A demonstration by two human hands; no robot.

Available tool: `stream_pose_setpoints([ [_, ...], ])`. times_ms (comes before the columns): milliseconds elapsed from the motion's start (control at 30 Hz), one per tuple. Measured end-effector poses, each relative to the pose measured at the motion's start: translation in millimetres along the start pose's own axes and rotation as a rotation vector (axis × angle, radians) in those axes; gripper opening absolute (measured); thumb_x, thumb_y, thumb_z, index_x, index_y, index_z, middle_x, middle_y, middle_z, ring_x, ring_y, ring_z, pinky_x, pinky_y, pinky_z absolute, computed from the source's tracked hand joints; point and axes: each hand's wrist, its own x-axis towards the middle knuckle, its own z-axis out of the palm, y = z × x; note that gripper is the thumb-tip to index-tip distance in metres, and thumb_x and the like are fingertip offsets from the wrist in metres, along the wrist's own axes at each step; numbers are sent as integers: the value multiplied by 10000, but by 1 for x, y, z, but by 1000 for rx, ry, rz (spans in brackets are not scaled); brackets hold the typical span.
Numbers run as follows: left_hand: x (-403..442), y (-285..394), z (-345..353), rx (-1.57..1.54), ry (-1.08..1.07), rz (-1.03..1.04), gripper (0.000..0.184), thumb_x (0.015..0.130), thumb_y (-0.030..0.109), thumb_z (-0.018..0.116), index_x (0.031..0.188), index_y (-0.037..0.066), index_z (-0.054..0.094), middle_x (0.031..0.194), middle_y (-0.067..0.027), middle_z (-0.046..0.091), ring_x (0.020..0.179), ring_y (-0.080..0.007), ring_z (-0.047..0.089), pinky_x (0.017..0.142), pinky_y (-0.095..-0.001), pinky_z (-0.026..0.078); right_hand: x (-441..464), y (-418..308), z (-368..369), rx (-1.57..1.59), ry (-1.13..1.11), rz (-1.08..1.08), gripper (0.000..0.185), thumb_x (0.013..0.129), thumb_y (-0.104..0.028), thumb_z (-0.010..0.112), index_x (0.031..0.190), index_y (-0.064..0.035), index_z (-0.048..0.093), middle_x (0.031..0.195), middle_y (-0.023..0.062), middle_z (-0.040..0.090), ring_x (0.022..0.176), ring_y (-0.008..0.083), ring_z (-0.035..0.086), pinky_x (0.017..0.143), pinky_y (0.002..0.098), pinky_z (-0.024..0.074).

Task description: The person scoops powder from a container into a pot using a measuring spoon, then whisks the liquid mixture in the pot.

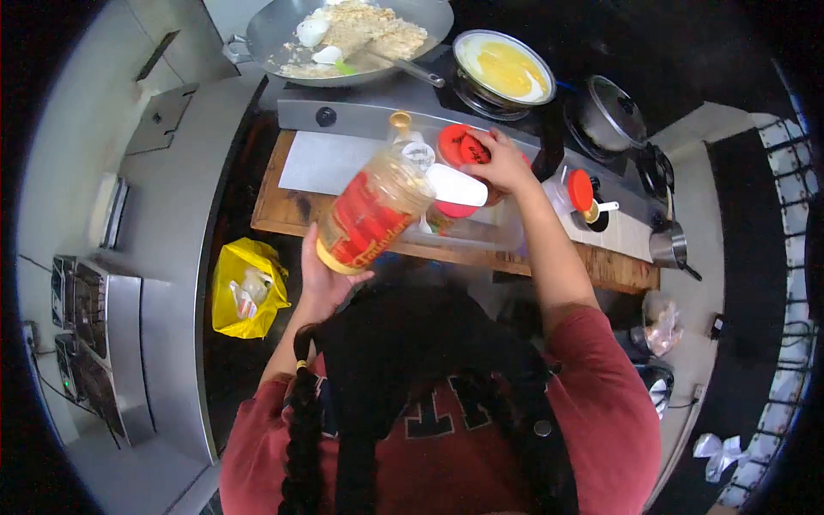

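My left hand [323, 273] is wrapped round the lower part of a large clear jar [365, 219] with a red label. The jar is tilted, its open mouth up and to the right. My right hand [502, 163] is closed at a red lid [475, 149] with dark writing, above a clear tray [485, 232] of containers. A white scoop [457, 185] lies between the jar mouth and my right hand. Whether the fingers hold the lid, the scoop or both is hard to tell. A white-lidded container [418, 154] stands behind the jar.
Across the stove stand a wok [296, 64] with food and a ladle, a pan of yellow liquid [512, 70] and a lidded pot [611, 116]. A red-lidded jar [580, 190] is to the right. A yellow bag [225, 296] hangs at the left, below the wooden counter [296, 202].
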Motion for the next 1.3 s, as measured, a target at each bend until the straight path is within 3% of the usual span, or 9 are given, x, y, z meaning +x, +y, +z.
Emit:
stream_pose_setpoints([
  [133, 9, -7, -6, -35, -149, -75, 735, 933, 705, 318, 1382, 153, 502, 1289, -107, 621, 1065, -277, 641, 753, -491, 561, 8, -3, 8, 66, -131, -28, 802, 658, -467, 816, 1364, -174, 572, 1346, 277, 532, 1222, 444, 541, 1032, 475, 449],
  [300, 18, -17, 18, -59, -241, -79, 740, 948, 692, 303, 1370, 117, 503, 1185, -133, 669, 944, -272, 706, 575, -427, 622, -11, -79, -79, 1255, -45, 139, 730, 760, -209, 782, 1401, -46, 474, 1356, 109, 544, 1228, 252, 549, 1053, 383, 437],
  [400, 31, -40, 71, -49, -261, -52, 724, 962, 660, 297, 1394, 106, 474, 1180, -144, 670, 915, -282, 714, 515, -416, 610, -44, -78, -137, 738, -153, -410, 858, 625, -272, 844, 1397, -107, 509, 1346, 134, 538, 1269, 315, 506, 1104, 449, 366],
  [667, 70, -95, 123, -72, -543, -322, 736, 983, 616, 263, 1475, 80, 370, 1258, -185, 624, 898, -343, 713, 453, -434, 596, -92, -40, -203, 561, -104, -715, 740, 535, -387, 852, 1212, -149, 675, 1321, 150, 550, 1232, 370, 518, 1045, 494, 403],
  [867, 78, -150, 173, 135, -599, 261, 825, 933, 539, 566, 1539, 146, 166, 1475, -138, 376, 1261, -319, 527, 635, -478, 635, -118, 57, -164, 1021, 88, -238, 804, 654, -438, 787, 1312, -33, 564, 1328, 161, 522, 1250, 309, 500, 1081, 434, 359],
  [1033, 97, -191, 193, 761, -375, 868, 1073, 661, 269, 895, 1477, 115, 216, 1452, -162, 317, 1370, -326, 346, 1141, -459, 271, -126, 110, -154, 1451, -37, 265, 687, 824, -399, 660, 1371, -15, 503, 1349, 139, 531, 1254, 251, 519, 1084, 366, 385],
  [1133, 107, -192, 207, 1013, -405, 1160, 1085, 633, 255, 897, 1470, 92, 225, 1432, -155, 324, 1385, -301, 315, 1149, -448, 266, -131, 123, -157, 1611, -70, 575, 632, 866, -330, 599, 1400, -17, 472, 1334, 135, 549, 1214, 244, 551, 1053, 351, 417],
  [1267, 114, -218, 209, 485, -320, 771, 961, 715, 454, 785, 1446, 99, 273, 1466, -139, 299, 1406, -291, 292, 1155, -455, 236, -149, 109, -173, 1359, 65, 321, 631, 877, -345, 603, 1405, -21, 485, 1300, 142, 558, 1212, 228, 544, 1054, 342, 409],
  [1300, 101, -220, 224, 413, -351, 723, 830, 855, 553, 619, 1459, 89, 288, 1448, -149, 383, 1326, -313, 450, 1030, -502, 446, -152, 111, -176, 1266, 66, 152, 640, 817, -248, 656, 1407, -56, 498, 1352, 144, 509, 1275, 273, 493, 1081, 375, 373],
])
